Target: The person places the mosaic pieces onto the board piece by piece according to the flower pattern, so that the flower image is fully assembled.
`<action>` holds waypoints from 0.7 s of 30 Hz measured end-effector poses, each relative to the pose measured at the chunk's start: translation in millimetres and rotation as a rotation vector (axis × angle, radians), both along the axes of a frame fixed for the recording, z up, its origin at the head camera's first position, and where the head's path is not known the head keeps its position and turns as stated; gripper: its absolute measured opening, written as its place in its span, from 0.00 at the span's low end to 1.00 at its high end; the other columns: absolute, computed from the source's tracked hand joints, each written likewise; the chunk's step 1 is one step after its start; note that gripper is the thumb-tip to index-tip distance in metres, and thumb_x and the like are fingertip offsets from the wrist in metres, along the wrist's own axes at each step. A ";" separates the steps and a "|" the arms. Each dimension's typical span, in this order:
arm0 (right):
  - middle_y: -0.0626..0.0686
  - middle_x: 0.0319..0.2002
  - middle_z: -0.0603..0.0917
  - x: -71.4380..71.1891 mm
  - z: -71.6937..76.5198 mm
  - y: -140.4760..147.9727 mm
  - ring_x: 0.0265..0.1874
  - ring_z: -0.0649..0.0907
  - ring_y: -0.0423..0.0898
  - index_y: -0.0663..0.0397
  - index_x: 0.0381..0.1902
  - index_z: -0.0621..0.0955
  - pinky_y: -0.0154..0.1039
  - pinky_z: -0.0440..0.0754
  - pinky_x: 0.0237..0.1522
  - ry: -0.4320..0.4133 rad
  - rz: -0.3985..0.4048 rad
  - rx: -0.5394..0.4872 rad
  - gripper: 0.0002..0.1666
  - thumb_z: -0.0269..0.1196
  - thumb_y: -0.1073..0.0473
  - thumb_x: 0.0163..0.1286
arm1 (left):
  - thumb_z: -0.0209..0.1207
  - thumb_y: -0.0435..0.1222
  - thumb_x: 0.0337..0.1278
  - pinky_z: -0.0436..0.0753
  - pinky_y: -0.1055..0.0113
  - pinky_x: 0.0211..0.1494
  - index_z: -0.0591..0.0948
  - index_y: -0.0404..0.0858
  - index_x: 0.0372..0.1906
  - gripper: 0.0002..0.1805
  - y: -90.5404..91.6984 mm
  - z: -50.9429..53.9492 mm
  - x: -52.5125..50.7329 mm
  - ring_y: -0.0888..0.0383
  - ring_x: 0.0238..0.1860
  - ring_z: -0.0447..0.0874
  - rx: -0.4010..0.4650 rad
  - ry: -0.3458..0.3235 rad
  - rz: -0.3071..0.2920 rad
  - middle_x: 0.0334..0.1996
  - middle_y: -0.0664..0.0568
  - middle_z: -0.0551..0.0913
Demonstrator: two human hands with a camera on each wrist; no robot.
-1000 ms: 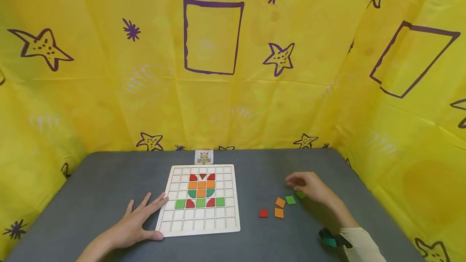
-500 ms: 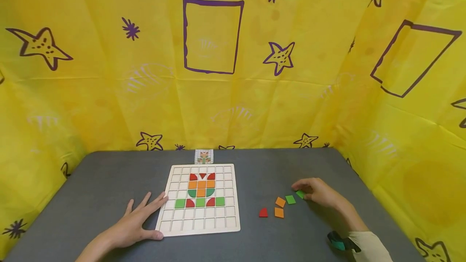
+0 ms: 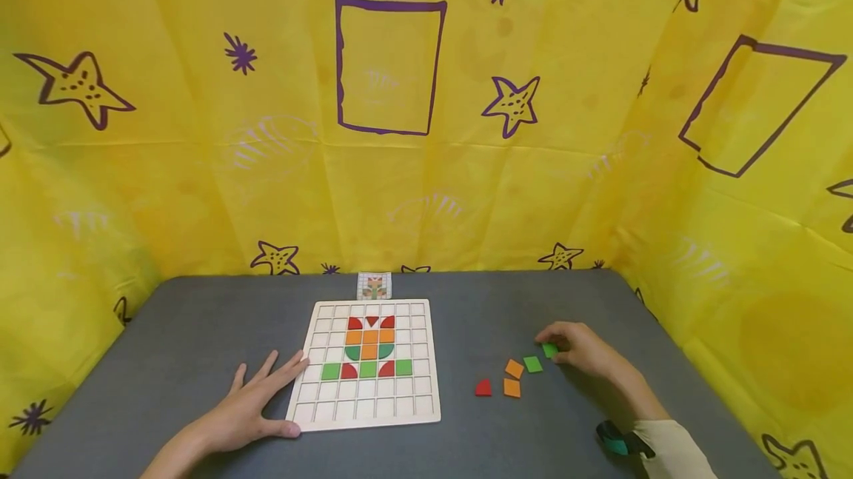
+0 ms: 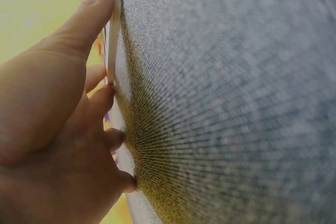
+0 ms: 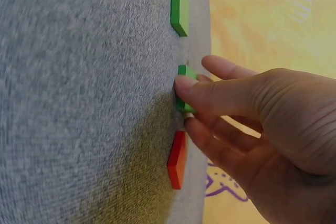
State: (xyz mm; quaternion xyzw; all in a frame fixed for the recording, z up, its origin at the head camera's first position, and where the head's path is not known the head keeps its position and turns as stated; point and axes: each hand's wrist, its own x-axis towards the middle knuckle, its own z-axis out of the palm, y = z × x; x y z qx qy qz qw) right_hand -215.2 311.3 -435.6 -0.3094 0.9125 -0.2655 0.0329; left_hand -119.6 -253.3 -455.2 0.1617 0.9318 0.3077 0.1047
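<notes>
Small green tile [image 3: 549, 350], thin, partly covered, is pinched between thumb and fingers of right hand [image 3: 581, 352], well apart from board, on right side. Second green tile [image 3: 532, 364] lies flat near it, on side toward board; red tile [image 5: 177, 161] shows near it in right wrist view. Pale board [image 3: 423, 331] with square cells lies flat, left edge touched by left hand [image 3: 248, 409]. Coloured pieces [image 3: 369, 351] fill some middle cells, symmetrical figure.

The board [image 3: 364, 410] looks wooden, the tabletop [image 3: 496, 434] matt cloth.
</notes>
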 end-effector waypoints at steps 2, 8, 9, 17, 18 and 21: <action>0.57 0.42 0.85 0.3 0.5 -1.5 0.42 0.85 0.54 0.64 0.45 0.83 0.48 0.84 0.44 0.008 0.000 -0.004 0.20 0.70 0.76 0.52 | 0.72 0.58 0.36 0.29 0.22 0.59 0.66 0.43 0.73 0.54 0.0 -0.2 -0.3 0.23 0.71 0.38 -0.005 -0.009 0.003 0.75 0.40 0.58; 0.53 0.38 0.84 -0.1 2.1 -5.4 0.38 0.83 0.49 0.63 0.45 0.83 0.44 0.85 0.41 0.009 -0.041 -0.042 0.19 0.70 0.76 0.54 | 0.73 0.57 0.36 0.28 0.22 0.59 0.65 0.44 0.73 0.55 -0.1 -0.1 -0.1 0.23 0.72 0.38 -0.005 -0.028 0.011 0.75 0.41 0.58; 0.52 0.37 0.84 -0.5 2.2 -5.8 0.37 0.83 0.47 0.62 0.45 0.84 0.43 0.84 0.40 0.006 -0.051 -0.048 0.18 0.69 0.76 0.55 | 0.72 0.58 0.35 0.28 0.22 0.59 0.65 0.43 0.73 0.55 -0.2 0.0 0.1 0.23 0.72 0.38 -0.002 -0.022 0.009 0.75 0.40 0.58; 0.49 0.37 0.85 -3.1 8.8 -14.1 0.35 0.82 0.41 0.61 0.45 0.84 0.38 0.84 0.39 0.041 -0.074 -0.065 0.15 0.66 0.74 0.60 | 0.72 0.59 0.35 0.29 0.23 0.60 0.66 0.43 0.73 0.55 -0.6 0.4 1.1 0.23 0.72 0.38 0.013 0.017 -0.003 0.74 0.40 0.59; 0.49 0.37 0.85 -3.3 10.1 -15.9 0.35 0.82 0.41 0.61 0.45 0.84 0.38 0.84 0.39 0.048 -0.074 -0.067 0.15 0.66 0.74 0.60 | 0.72 0.59 0.36 0.29 0.23 0.60 0.66 0.43 0.73 0.55 -0.4 0.5 1.1 0.23 0.72 0.38 0.013 0.015 -0.003 0.74 0.41 0.59; 0.52 0.38 0.86 -3.5 13.3 -22.4 0.35 0.82 0.42 0.63 0.45 0.84 0.39 0.84 0.39 0.065 -0.062 -0.078 0.15 0.65 0.75 0.60 | 0.72 0.58 0.36 0.29 0.23 0.60 0.65 0.43 0.73 0.55 0.0 0.9 1.1 0.23 0.72 0.38 0.012 0.008 0.000 0.75 0.41 0.59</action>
